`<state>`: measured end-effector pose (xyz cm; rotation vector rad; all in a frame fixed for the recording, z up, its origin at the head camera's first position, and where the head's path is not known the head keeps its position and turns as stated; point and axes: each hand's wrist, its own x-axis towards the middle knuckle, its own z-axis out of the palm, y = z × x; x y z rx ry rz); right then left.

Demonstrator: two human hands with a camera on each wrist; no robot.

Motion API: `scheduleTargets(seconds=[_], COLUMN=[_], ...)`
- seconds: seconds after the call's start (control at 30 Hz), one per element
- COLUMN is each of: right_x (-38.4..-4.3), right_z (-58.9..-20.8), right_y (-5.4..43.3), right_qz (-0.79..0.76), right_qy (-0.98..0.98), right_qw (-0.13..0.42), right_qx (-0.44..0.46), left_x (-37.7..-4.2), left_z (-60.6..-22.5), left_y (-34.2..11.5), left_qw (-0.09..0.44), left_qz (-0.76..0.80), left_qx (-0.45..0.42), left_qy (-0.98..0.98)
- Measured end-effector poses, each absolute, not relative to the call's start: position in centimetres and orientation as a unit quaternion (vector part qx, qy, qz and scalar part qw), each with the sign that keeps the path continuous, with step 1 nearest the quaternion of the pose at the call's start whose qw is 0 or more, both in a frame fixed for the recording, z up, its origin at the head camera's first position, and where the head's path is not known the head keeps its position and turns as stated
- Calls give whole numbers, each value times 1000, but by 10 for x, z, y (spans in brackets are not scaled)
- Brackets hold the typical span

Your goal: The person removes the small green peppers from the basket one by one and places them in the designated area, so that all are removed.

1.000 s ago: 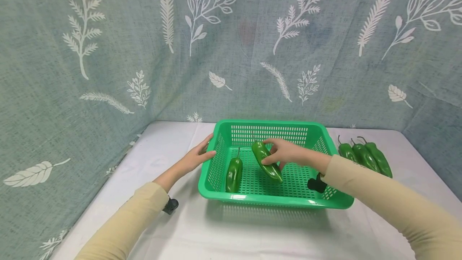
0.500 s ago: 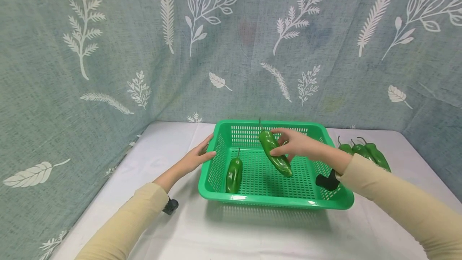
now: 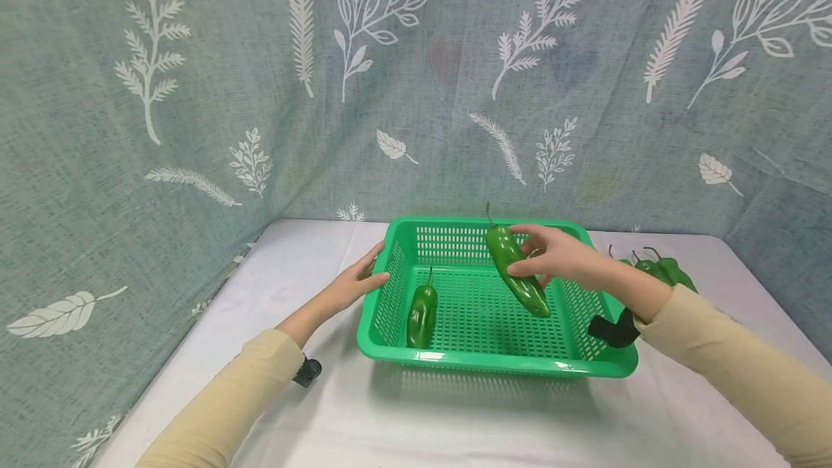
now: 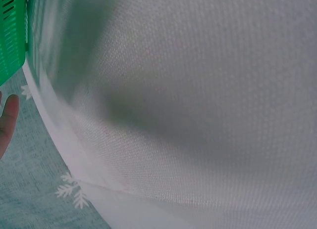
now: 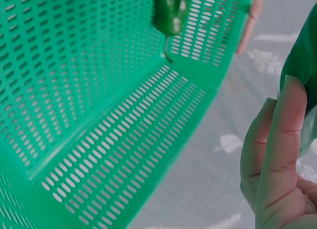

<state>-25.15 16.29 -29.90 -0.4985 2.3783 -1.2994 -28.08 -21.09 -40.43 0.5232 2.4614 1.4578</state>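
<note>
A green pepper (image 3: 509, 255) with a thin curved stem is gripped by my right hand (image 3: 559, 255), thumb on the near side and fingers behind. It hangs slanted over the right half of a green slotted plastic basket (image 3: 494, 365). In the right wrist view, the fingers (image 5: 287, 135) lie along the held pepper at the right edge. A second green pepper (image 3: 422, 316) lies inside the basket at the left, stem pointing to the back. My left hand (image 3: 354, 284) rests at the basket's left rim with fingers extended; in the left wrist view only a fingertip (image 4: 9, 117) shows beside the basket.
Several green peppers (image 3: 669, 270) lie on the white cloth-covered table (image 3: 403, 425) right of the basket, partly hidden by my right forearm. A grey-green curtain (image 3: 442, 150) with white leaf prints stands behind and to the left.
My right hand has lifted the pepper up from low in the basket and moved it rightward. The left hand, the basket and the other pepper in it have stayed put.
</note>
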Motion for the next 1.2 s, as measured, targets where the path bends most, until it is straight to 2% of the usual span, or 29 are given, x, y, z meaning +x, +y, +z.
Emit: scheduleTargets(seconds=[0.63,0.97,1.2], right_x=[-231,-224,-223], right_z=[-277,-274,-275], right_y=[218,248,268], right_qz=[-463,-453,-438], right_qy=[863,877,889], right_qw=[131,92,85], right_qx=[-154,-131,-100], left_x=[-281,-262,-261], left_z=[-403,-376,-375], left_y=[-211,-201,-200], left_qw=[121,131,130], left_qz=[499,498,500], left_qx=[174,177,174], left_qy=[840,839,839])
